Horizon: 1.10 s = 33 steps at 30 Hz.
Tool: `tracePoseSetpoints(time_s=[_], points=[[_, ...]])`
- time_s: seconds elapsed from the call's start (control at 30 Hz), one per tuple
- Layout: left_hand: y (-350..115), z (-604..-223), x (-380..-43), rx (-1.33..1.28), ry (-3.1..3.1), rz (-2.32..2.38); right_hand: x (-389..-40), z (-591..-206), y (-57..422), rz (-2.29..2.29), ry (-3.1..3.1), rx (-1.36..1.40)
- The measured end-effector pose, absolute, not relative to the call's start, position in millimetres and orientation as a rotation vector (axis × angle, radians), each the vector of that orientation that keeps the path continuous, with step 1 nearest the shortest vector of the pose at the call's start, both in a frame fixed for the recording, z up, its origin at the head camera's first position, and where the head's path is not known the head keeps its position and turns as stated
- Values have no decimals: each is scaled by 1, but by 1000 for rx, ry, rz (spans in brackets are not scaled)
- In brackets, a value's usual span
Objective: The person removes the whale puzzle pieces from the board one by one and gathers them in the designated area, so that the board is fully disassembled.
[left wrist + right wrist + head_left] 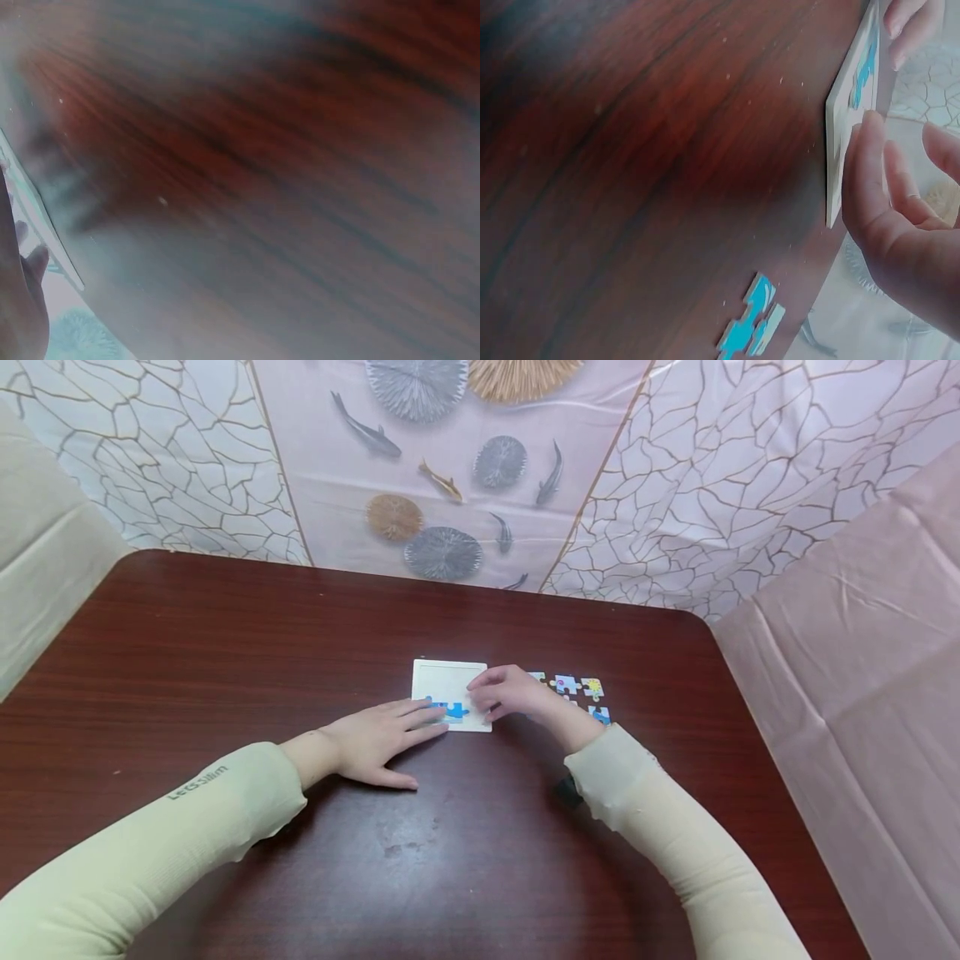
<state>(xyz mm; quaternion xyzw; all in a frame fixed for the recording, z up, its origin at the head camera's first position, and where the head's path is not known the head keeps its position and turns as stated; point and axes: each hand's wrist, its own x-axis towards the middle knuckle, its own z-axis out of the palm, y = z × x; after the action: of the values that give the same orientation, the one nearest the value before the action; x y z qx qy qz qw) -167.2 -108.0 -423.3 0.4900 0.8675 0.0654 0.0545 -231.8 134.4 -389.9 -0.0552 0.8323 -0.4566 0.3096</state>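
A white puzzle tray [450, 675] lies flat on the table, with joined blue jigsaw pieces [456, 711] along its near side. My left hand [375, 737] lies spread with straight fingers, their tips over the tray's near left corner and the blue pieces. Over the tray's right edge is my right hand [513, 692]. In the right wrist view its fingers [870, 165] are loosely bent, the thumb stands apart, and nothing shows between them. The left wrist view catches only part of the left hand [22, 300] at its edge.
Several loose jigsaw pieces [566, 684] lie right of the tray, one with a yellow sun [593, 687]; the right forearm partly hides them. A dark object [568, 792] shows beside the right sleeve. Patterned cloth [450, 485] hangs behind the brown table [225, 635].
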Motion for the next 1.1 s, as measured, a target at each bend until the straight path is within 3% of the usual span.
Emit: tracePoseSetpoints(time_s=[0.77, 1.1], points=[[-121, -426, -165, 1390, 2604, 135, -230, -395, 115, -1203, 2222, -23], [-120, -423, -164, 1388, 2610, 139, -227, -397, 111, -1056, 2371, -105]])
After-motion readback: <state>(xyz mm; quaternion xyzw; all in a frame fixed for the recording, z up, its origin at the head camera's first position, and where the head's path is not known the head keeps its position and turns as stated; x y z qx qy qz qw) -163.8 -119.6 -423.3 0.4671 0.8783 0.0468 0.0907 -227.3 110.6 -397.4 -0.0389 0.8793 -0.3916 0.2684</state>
